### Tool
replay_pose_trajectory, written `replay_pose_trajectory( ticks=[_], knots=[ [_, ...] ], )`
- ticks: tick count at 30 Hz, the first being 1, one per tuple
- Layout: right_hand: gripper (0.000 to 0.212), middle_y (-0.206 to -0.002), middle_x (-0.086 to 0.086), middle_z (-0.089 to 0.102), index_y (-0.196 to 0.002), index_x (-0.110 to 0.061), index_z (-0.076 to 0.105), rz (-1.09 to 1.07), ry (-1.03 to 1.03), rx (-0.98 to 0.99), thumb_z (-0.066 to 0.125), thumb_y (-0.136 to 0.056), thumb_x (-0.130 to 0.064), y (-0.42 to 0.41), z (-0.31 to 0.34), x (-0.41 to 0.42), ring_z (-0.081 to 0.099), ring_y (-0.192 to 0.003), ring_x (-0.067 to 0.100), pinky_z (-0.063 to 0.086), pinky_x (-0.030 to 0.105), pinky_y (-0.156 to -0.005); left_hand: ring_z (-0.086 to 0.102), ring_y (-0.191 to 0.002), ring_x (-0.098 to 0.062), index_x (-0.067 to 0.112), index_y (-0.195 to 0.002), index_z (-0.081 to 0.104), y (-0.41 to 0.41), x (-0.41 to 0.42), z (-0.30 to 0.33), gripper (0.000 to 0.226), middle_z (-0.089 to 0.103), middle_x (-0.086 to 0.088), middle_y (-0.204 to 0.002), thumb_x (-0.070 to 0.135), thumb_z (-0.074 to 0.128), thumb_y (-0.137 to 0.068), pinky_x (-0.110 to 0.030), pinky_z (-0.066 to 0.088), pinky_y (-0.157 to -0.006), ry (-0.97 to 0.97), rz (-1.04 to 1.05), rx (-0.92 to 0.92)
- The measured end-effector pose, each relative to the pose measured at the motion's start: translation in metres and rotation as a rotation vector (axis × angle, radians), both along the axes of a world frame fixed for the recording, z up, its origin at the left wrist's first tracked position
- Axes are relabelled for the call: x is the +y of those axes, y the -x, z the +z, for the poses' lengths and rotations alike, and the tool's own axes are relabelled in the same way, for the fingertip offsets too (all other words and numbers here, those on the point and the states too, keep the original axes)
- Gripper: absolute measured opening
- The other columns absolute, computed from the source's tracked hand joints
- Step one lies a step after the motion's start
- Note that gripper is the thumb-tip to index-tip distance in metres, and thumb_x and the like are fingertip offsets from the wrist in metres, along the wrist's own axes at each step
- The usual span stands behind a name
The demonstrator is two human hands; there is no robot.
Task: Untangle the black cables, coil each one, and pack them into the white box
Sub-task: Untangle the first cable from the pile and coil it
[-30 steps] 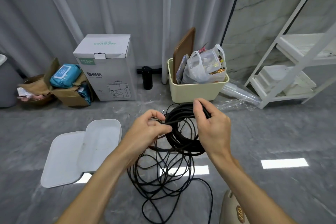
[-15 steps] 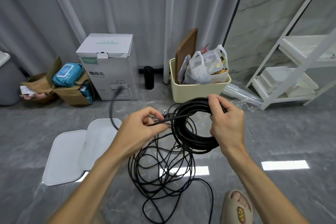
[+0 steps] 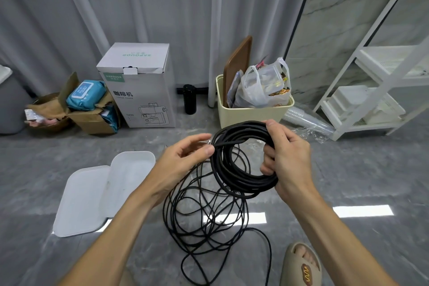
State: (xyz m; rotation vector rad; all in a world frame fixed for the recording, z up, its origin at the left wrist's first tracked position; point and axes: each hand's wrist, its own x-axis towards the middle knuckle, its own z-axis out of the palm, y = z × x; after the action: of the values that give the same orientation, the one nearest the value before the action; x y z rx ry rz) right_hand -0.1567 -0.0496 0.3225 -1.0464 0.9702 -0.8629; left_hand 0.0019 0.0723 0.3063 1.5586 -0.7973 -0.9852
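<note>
cables: one black coil (image 3: 243,169) is held up above the floor (image 3: 348,169), in front of a cream bin (image 3: 255,111). the right hand (image 3: 285,158) grips the coil's right side, fingers curled round the bundled loops and thumb over the top. the left hand (image 3: 183,160) sits at the coil's left edge, thumb and fingers pinching the cable end (image 3: 222,143), which lies across the upper loops. below the hands a loose tangle (image 3: 204,223) of thinner black cable lies on the floor, touching or running up behind the coil; i cannot tell which strands join it. the white box (image 3: 106,190) lies open on the floor to the left of the tangle, its two shallow halves side by side. further back stand a carton (image 3: 137,86), a black bottle (image 3: 189,100) and a white shelf (image 3: 383,72). a sandal (image 3: 301,264) shows at the bottom right.
</note>
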Motion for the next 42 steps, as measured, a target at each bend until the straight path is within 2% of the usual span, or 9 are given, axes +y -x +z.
replay_pose_trajectory(
  ticks=[2,5,11,16,22,27,32,37,42],
  knots=[
    [0.020,-0.071,0.012,0.011,-0.084,-0.014,0.067,0.030,-0.025,-0.025,0.059,-0.098,-0.026,-0.002,0.001,0.004,0.010,-0.053,0.018,0.010,0.031,-0.049,0.062,-0.102,0.012,0.036,-0.117,0.063,0.003,0.000,0.001,0.039,0.072,0.020,-0.108,0.041,0.068,-0.079,0.000,0.043,-0.078,0.009,-0.074,0.034],
    [0.022,-0.062,0.005,0.013,-0.085,-0.017,0.070,0.062,-0.087,-0.075,0.057,-0.099,-0.028,-0.005,0.001,0.008,0.011,-0.047,0.013,0.011,0.027,-0.047,0.065,-0.112,-0.005,0.034,-0.119,0.064,0.009,0.000,-0.004,0.044,0.073,0.009,-0.115,0.055,0.068,-0.081,-0.021,0.048,-0.096,-0.008,-0.154,0.009],
    [0.022,-0.053,-0.003,0.024,-0.084,-0.019,0.066,0.108,-0.303,-0.204,0.056,-0.098,-0.032,-0.007,0.002,0.013,0.017,-0.035,0.006,0.009,0.023,-0.044,0.066,-0.078,-0.020,0.010,-0.101,0.070,0.018,-0.001,-0.001,0.055,0.070,-0.008,-0.083,0.060,0.062,-0.080,-0.030,0.053,-0.075,0.082,-0.072,0.237],
    [0.021,-0.051,-0.004,0.027,-0.084,-0.018,0.059,0.096,-0.371,-0.248,0.056,-0.098,-0.034,-0.009,0.002,0.015,0.019,-0.034,0.006,0.011,0.022,-0.042,0.056,-0.094,-0.027,0.026,-0.089,0.080,0.026,-0.001,0.004,0.049,0.062,-0.017,-0.104,0.065,0.053,-0.078,-0.043,0.046,-0.094,0.105,-0.022,0.365],
    [0.020,-0.051,-0.003,0.026,-0.083,-0.018,0.061,0.043,-0.320,-0.245,0.056,-0.098,-0.030,-0.005,0.005,0.010,0.018,-0.035,0.006,0.013,0.021,-0.038,0.063,-0.112,-0.005,0.058,-0.128,0.050,0.014,0.001,0.006,0.043,0.071,0.001,-0.113,0.057,0.054,-0.086,-0.026,0.047,-0.100,0.143,0.009,0.084],
    [0.017,-0.052,-0.003,0.026,-0.085,-0.017,0.060,0.014,-0.303,-0.226,0.057,-0.098,-0.029,-0.004,0.005,0.010,0.018,-0.036,0.007,0.014,0.020,-0.037,0.059,-0.115,0.008,0.041,-0.119,0.063,0.010,0.005,0.010,0.034,0.069,0.023,-0.118,0.042,0.054,-0.086,-0.009,0.043,-0.096,0.167,0.000,-0.084],
    [0.019,-0.051,-0.003,0.028,-0.081,-0.018,0.059,-0.013,-0.321,-0.237,0.058,-0.097,-0.028,-0.006,0.007,0.014,0.018,-0.036,0.007,0.014,0.020,-0.038,0.066,-0.085,0.007,0.026,-0.124,0.060,0.013,0.003,0.012,0.040,0.075,0.018,-0.097,0.030,0.056,-0.084,-0.007,0.046,-0.072,0.203,-0.002,0.030],
    [0.016,-0.054,-0.003,0.026,-0.087,-0.018,0.059,-0.080,-0.310,-0.222,0.057,-0.098,-0.029,-0.011,0.003,0.017,0.018,-0.039,0.008,0.016,0.020,-0.037,0.070,-0.103,-0.015,0.042,-0.133,0.043,0.029,0.000,0.011,0.035,0.076,-0.006,-0.103,0.038,0.036,-0.099,-0.029,0.056,-0.089,0.162,-0.045,0.136],
    [0.016,-0.054,-0.003,0.029,-0.090,-0.018,0.058,-0.121,-0.349,-0.207,0.056,-0.099,-0.031,-0.016,-0.001,0.021,0.021,-0.039,0.008,0.021,0.019,-0.035,0.069,-0.076,-0.015,0.036,-0.120,0.057,0.038,-0.006,0.010,0.031,0.074,-0.010,-0.082,0.024,0.032,-0.107,-0.023,0.052,-0.063,0.192,0.090,0.115]
  ],
)
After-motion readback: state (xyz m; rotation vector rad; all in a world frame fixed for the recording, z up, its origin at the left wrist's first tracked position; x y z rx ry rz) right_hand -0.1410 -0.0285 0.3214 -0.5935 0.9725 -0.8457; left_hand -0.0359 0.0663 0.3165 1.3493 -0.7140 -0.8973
